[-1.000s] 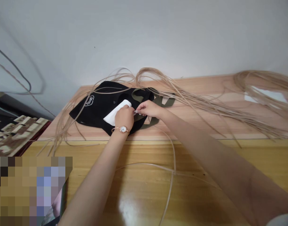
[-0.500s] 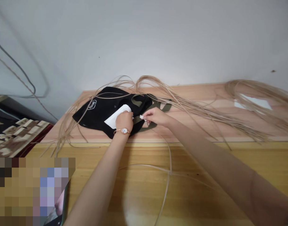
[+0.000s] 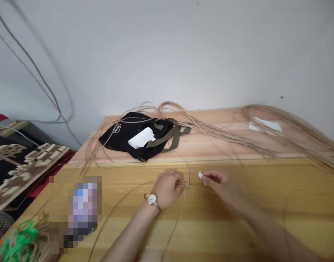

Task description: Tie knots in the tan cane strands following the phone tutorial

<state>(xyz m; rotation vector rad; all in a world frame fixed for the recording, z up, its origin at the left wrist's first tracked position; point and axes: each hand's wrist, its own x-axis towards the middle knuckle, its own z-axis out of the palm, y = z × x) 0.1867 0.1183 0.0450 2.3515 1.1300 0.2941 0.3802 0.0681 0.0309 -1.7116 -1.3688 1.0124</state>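
My left hand [image 3: 170, 186], with a watch on its wrist, is closed at the point where thin tan cane strands [image 3: 173, 227] cross on the wooden table. Its fingertips pinch a strand beside the crossing. To the right of the crossing, my right hand [image 3: 217, 181] pinches a small white scrap of paper [image 3: 201, 175] between thumb and finger, above the tabletop. A larger white paper roll or folded sheet [image 3: 141, 138] lies farther back on a black bag [image 3: 128, 125] with olive straps [image 3: 175, 140], apart from both hands.
Bundles of cane [image 3: 216, 130] lie across the back board, with another bundle [image 3: 297, 125] over white paper [image 3: 276, 126] at right. A blurred-out object [image 3: 83, 207] and green ties on strands [image 3: 21, 236] are at left. Cut wooden panels [image 3: 33, 165] stand beyond the table's left edge.
Both hands have come back from the bag to the crossed strands. My left hand has let go of the white paper on the bag; my right hand still carries the scrap.
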